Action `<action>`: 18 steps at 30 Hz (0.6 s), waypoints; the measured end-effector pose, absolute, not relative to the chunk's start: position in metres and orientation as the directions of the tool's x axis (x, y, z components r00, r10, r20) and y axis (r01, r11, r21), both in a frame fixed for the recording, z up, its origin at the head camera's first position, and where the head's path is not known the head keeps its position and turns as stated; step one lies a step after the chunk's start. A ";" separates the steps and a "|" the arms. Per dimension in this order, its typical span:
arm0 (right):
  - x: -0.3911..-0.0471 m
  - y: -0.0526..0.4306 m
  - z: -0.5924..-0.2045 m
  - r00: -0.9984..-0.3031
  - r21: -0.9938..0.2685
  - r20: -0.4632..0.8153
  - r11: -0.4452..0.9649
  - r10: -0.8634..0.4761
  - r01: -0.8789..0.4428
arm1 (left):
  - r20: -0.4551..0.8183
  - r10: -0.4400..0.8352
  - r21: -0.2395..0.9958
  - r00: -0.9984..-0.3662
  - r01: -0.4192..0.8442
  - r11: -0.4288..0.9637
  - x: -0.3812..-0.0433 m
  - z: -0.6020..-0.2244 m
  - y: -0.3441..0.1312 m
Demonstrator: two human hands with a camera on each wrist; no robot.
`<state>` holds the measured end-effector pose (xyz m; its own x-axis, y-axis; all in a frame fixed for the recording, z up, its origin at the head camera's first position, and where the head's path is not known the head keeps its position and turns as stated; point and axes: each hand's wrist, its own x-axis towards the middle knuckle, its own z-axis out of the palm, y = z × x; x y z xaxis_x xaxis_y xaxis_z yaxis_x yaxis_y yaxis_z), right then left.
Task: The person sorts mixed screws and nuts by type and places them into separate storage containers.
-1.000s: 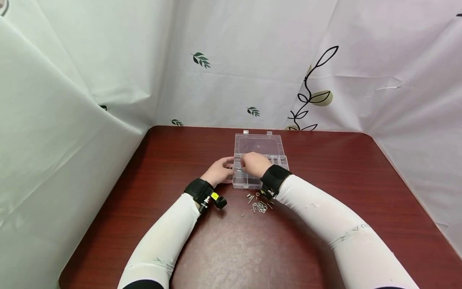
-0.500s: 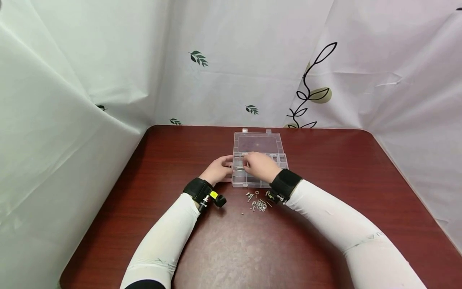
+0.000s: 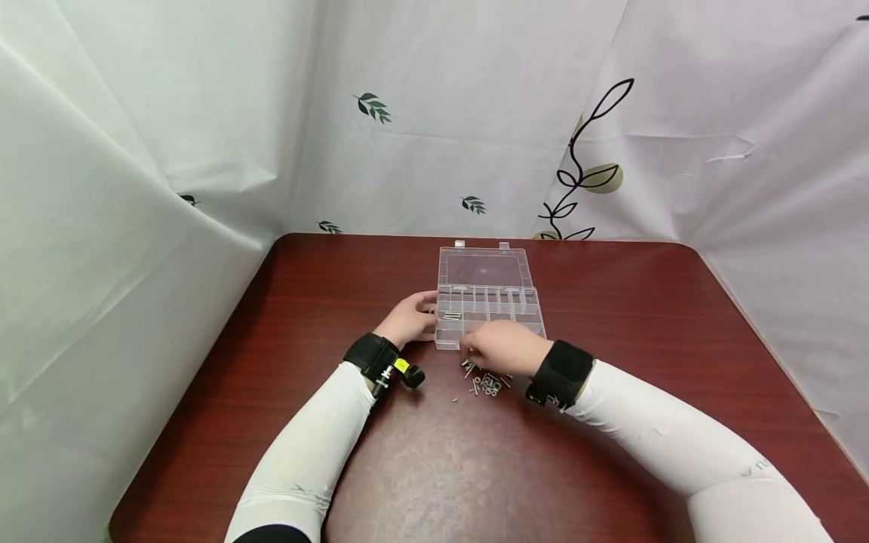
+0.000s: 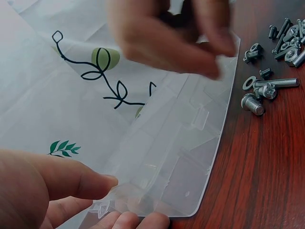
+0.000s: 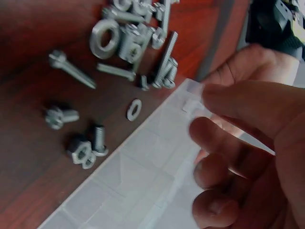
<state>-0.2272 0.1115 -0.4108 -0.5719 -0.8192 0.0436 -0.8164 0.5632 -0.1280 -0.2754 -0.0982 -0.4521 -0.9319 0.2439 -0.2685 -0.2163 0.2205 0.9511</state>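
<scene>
A clear plastic compartment box (image 3: 512,308) lies with its lid (image 3: 483,264) folded back, away from me. At its left end my left hand (image 3: 406,320) grips the edge; in the left wrist view the thumb and fingertips (image 4: 125,220) are against the clear plastic. Several long screws (image 3: 451,316) lie in a left compartment. My right hand (image 3: 505,347) is over the front edge of the box, above a pile of loose hardware. In the right wrist view, its thumb and fingers (image 5: 214,214) are loosely bent and apart, holding nothing.
Screws, nuts and washers (image 3: 490,385) are scattered on the dark red table (image 3: 380,483) before the box. A flat washer (image 5: 134,109) lies close by its front edge. One tiny piece (image 3: 455,400) sits apart. Patterned white cloth (image 3: 407,166) hangs behind.
My right hand has come out from over the left compartments and moved toward me to the loose hardware, uncovering the screws in the box. My left hand stays at the box's left end.
</scene>
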 end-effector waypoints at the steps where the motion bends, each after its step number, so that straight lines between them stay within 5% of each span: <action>1: -0.226 0.112 -0.412 -0.566 -0.122 0.034 0.559 -0.824 -0.820 | -0.269 0.243 0.951 -0.932 -0.217 0.220 -0.275 -0.452 -0.098; 18: -0.220 0.112 -0.422 -0.542 -0.003 0.019 0.542 -0.840 -0.840 | -0.270 0.250 0.953 -0.930 -0.220 0.210 -0.274 -0.452 -0.099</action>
